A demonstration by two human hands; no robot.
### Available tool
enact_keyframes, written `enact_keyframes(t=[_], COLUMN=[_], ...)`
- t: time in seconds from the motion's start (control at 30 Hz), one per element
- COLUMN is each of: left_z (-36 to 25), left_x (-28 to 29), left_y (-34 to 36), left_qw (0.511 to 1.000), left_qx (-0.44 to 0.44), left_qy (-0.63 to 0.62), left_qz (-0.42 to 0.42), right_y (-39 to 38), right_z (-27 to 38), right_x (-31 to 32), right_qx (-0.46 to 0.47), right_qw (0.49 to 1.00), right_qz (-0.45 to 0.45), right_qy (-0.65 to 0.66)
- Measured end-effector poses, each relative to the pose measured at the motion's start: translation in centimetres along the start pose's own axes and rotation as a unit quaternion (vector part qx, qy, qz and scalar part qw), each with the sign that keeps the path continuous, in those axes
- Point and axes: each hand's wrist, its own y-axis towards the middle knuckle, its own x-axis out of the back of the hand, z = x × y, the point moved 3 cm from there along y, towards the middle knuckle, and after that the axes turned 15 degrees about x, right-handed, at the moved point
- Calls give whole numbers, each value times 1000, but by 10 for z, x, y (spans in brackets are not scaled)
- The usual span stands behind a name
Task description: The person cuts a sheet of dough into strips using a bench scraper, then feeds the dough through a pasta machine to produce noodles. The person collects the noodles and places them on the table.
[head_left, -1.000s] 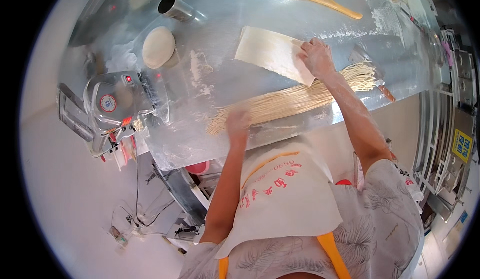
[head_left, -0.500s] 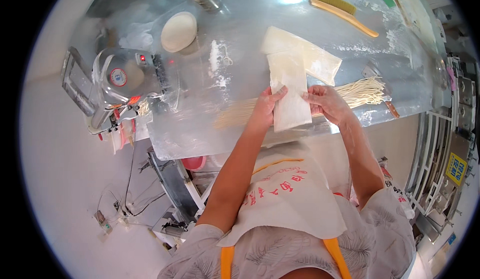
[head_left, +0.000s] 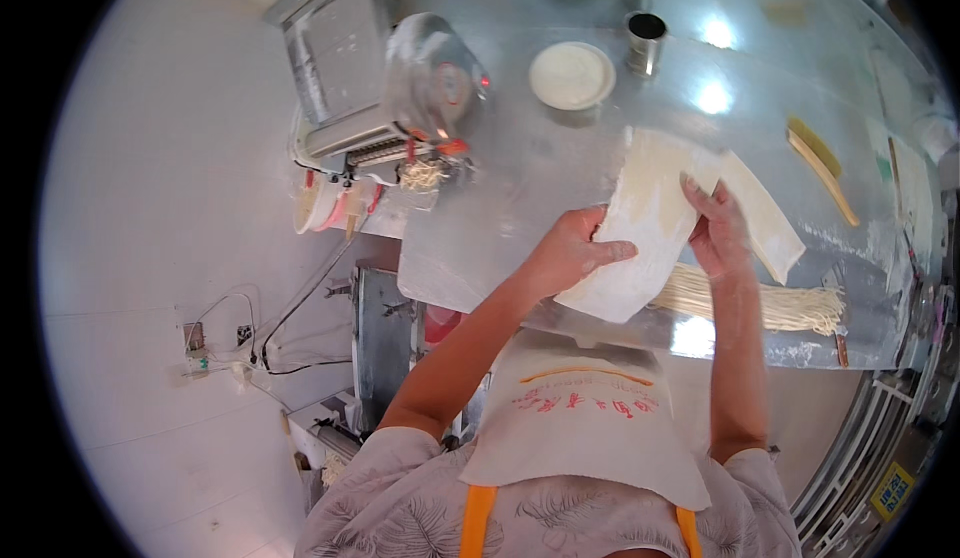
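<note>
While a metal machine (head_left: 430, 83) with strands at its outlet stands at left, the person's left hand (head_left: 575, 254) clamps the left edge of a pale dough sheet (head_left: 640, 228), thumb on top. Held at the front of a steel table (head_left: 480, 248), the sheet has its long axis running away from the person, its near end pointing toward the apron (head_left: 590, 423) and slightly left. Uneven pulling between the hands could stretch or tear it. The right hand (head_left: 722, 230), apart from the left, meets its right side; whether it grips is unclear. Next right, a second strip (head_left: 768, 216) slants toward the lower right; sticking could crease both. Noodles (head_left: 800, 308) lie crosswise below, where the right forearm could drag them.
</note>
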Motion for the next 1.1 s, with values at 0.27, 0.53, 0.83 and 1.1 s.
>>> enact_keyframes(t=[0.27,0.53,0.83,1.1], left_z=[-113,-166,-154,-151], left_x=[232,428,527,523], left_y=[-138,-136,-48,-38], left_qw=[966,937,907,752], left_qx=[-181,-248,-229,-273], left_qy=[92,93,181,315], left_qz=[-162,-229,-304,-510], right_y=[46,146,237,273], right_z=[40,-38,-123,-152], right_x=[-340,-525,-538,-522], right_qx=[234,251,225,189], right_qw=[937,890,893,927], right_qz=[225,346,354,265], right_qy=[-133,-158,-165,-185])
